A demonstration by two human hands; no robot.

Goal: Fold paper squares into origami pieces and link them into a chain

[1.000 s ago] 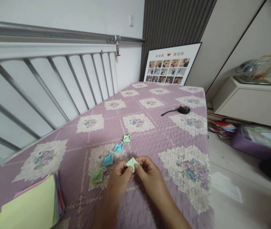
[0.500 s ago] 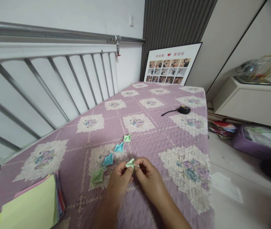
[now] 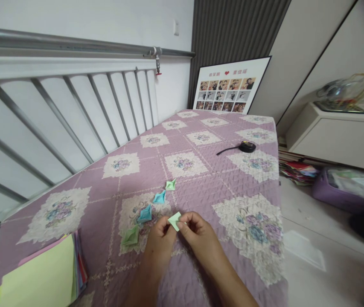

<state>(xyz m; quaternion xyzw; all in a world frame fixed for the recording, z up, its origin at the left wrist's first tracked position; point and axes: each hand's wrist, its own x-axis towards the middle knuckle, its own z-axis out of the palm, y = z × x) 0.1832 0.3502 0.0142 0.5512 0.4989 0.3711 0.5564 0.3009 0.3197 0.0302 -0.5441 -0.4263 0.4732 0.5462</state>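
Between my two hands is a small folded piece of pale green paper [image 3: 175,220], its faces now pressed flat. My left hand [image 3: 161,235] pinches its left corner. On the right side, the thumb and fingers of my right hand [image 3: 197,232] grip the paper, the thumb lying across its front. Just beyond and left of my hands runs a diagonal row of small folded papers: a green one [image 3: 130,236] nearest, a blue one [image 3: 145,213], another blue one [image 3: 159,197], and a light green one [image 3: 170,185] farthest.
A stack of coloured paper [image 3: 37,273], yellow on top, lies at the front left of the cloth-covered table [image 3: 143,170]. A black tape measure [image 3: 247,146] with a strap sits far right. A radiator [image 3: 73,111] borders the left; a photo board [image 3: 233,85] leans behind.
The green paper between my fingers has gone from a raised, partly open shape to a flat diamond. My right thumb has shifted onto its face.
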